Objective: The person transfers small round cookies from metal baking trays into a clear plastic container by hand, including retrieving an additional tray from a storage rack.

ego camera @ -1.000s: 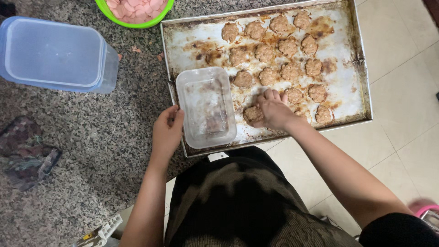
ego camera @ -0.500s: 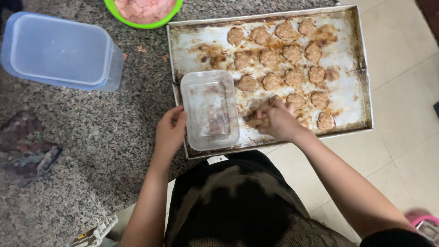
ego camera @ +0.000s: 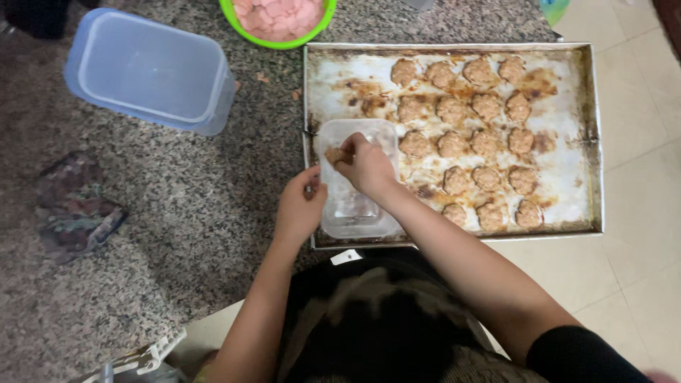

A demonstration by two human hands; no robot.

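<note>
A metal baking tray [ego camera: 592, 142] lies on the speckled granite counter [ego camera: 184, 206] and carries several browned meat patties [ego camera: 489, 142]. A small clear plastic container [ego camera: 355, 213] rests on the tray's left end. My left hand [ego camera: 301, 206] grips the container's left rim. My right hand [ego camera: 365, 164] is over the container and holds one patty [ego camera: 335, 154] inside its upper left part.
A large clear blue-tinted box [ego camera: 149, 71] stands at the upper left. A green bowl [ego camera: 280, 21] with pink slices sits at the top edge. A dark patterned cloth [ego camera: 71, 206] lies at the left. Pale floor tiles [ego camera: 638, 269] show to the right.
My right hand lifted a patty from the tray's lower middle and carried it left over the small container. My left hand kept hold of the container's side.
</note>
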